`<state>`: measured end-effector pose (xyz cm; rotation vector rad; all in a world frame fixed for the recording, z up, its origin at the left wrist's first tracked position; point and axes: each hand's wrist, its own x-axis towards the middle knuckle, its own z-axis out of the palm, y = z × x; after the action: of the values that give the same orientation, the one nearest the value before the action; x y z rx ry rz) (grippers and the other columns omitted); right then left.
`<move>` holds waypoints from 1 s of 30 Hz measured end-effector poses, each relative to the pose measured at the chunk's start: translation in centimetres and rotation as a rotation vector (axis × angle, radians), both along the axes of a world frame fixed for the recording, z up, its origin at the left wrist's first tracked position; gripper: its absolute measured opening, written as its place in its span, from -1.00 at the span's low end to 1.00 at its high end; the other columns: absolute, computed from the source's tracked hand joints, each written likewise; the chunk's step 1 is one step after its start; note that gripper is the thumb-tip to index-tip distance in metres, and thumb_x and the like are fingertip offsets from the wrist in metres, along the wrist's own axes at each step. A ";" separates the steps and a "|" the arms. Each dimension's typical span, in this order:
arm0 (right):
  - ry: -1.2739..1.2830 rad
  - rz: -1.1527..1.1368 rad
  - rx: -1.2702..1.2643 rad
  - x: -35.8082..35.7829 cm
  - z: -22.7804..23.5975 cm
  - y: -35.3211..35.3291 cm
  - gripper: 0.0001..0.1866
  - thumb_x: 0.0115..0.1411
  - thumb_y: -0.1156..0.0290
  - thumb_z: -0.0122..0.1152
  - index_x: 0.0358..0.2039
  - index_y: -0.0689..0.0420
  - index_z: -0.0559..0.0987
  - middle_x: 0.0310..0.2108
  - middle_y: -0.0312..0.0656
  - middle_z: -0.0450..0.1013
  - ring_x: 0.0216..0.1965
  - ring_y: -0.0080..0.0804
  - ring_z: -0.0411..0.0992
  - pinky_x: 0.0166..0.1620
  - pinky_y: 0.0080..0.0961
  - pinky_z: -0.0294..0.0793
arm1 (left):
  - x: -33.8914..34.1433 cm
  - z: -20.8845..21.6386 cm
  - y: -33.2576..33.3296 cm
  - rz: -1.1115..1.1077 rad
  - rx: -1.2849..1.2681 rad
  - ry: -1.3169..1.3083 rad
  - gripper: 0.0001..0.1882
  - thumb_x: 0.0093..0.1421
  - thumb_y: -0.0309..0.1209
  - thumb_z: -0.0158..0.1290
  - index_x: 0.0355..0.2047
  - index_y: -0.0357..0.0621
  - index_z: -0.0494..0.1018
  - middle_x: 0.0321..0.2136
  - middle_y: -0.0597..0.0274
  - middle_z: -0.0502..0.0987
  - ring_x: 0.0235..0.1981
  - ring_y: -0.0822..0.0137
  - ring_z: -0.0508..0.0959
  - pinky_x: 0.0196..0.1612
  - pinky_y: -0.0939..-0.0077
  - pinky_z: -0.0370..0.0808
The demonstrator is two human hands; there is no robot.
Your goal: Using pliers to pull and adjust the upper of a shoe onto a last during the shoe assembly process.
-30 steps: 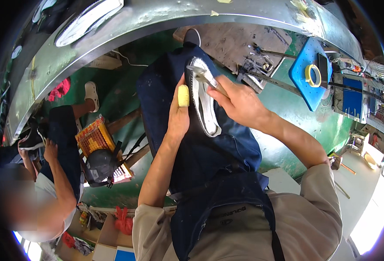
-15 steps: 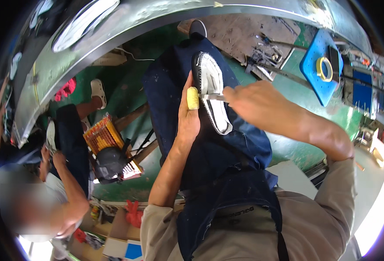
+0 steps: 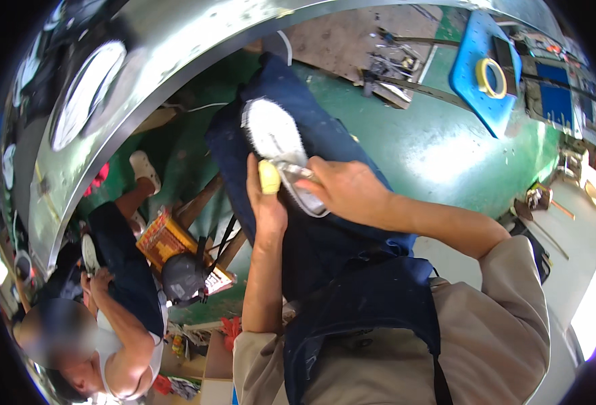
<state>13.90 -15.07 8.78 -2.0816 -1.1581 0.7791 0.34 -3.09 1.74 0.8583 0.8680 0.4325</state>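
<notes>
A shoe (image 3: 274, 128) lies bottom up across my lap, on the dark blue apron (image 3: 359, 290). Its white underside faces me, with a rough, stitched-looking edge. My left hand (image 3: 269, 212) grips the shoe's left side, and a yellow wrap (image 3: 269, 177) covers the thumb, which presses at the edge. In my closed right hand (image 3: 352, 192) is a grey metal hand tool (image 3: 290, 167), its end against the shoe close to that thumb. My fingers hide the tool's handle, so its exact kind is unclear.
A curved metal bench edge (image 3: 176, 64) spans the far left. Another person's hands (image 3: 97, 280) hold a white shoe (image 3: 89, 253) at left, beside an orange woven seat (image 3: 166, 239) and black cap (image 3: 183, 277). At far right, a tape roll (image 3: 491, 77) rests on a blue stool (image 3: 465, 74).
The shoe has tipped so its white underside faces up more fully. My right hand has come closer to my left, with the tool now slanting across the shoe. The whole view has shifted.
</notes>
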 end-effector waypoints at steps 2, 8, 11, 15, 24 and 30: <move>0.037 -0.037 0.013 -0.6 0.0 0.2 -0.64 0.39 0.13 0.17 -0.25 0.21 0.43 -0.46 0.05 0.55 -0.41 0.13 0.55 -0.35 -0.05 0.51 | 0.1 -0.4 0.1 -0.036 0.141 0.014 -0.25 0.48 -0.22 -0.02 0.46 -0.42 -0.07 0.31 -0.08 0.29 0.28 0.16 0.39 0.34 0.27 0.31; 0.576 -0.069 -0.104 2.3 1.3 0.7 -0.55 0.41 0.01 0.11 -0.19 0.24 0.44 -0.48 0.09 0.56 -0.41 0.07 0.59 -0.35 -0.04 0.50 | 1.5 1.6 0.6 -0.093 0.274 0.130 -0.46 0.51 -0.24 -0.19 0.33 -0.41 0.17 0.15 -0.04 0.45 0.15 0.16 0.49 0.20 0.34 0.42; 0.713 0.094 -0.238 5.4 2.3 -0.6 -0.57 0.42 0.06 0.11 -0.20 0.26 0.46 -0.45 0.09 0.57 -0.36 0.00 0.61 -0.30 -0.07 0.51 | 1.4 2.5 2.0 -0.275 0.679 0.172 -0.51 0.40 -0.30 -0.14 0.22 -0.42 0.29 0.01 -0.13 0.55 0.06 0.04 0.56 0.14 0.28 0.44; 0.617 0.369 -0.294 7.7 3.7 -0.2 -0.59 0.43 0.09 0.10 -0.22 0.26 0.48 -0.40 0.10 0.59 -0.32 -0.02 0.62 -0.28 -0.11 0.51 | 1.8 5.4 3.9 -0.512 0.765 0.361 -0.53 0.30 -0.47 -0.07 0.18 -0.50 0.28 0.01 -0.33 0.54 0.11 -0.26 0.51 0.15 0.18 0.43; -0.122 0.663 -0.120 5.4 1.4 0.2 -0.52 0.49 0.02 -0.06 -0.32 0.21 0.48 -0.64 -0.09 0.48 -0.57 -0.13 0.55 -0.52 -0.23 0.43 | 0.9 2.8 2.5 -0.270 0.882 0.168 -0.22 0.23 -0.40 -0.16 0.44 -0.41 -0.05 0.19 -0.36 0.42 0.24 -0.10 0.47 0.30 0.24 0.31; 1.225 0.482 -0.518 7.7 -1.5 1.3 -0.40 0.48 -0.16 -0.15 -0.23 0.18 0.54 -0.60 -0.32 0.44 -0.60 -0.52 0.49 -0.57 -0.48 0.36 | 1.0 3.2 1.8 -0.250 0.976 0.199 -0.13 0.18 -0.41 -0.14 0.48 -0.35 -0.14 0.20 -0.42 0.39 0.24 -0.16 0.46 0.30 0.23 0.32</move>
<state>21.64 -13.74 7.32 -1.1288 -0.7205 2.3148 1.32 -1.29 4.93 1.9109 0.6943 0.5592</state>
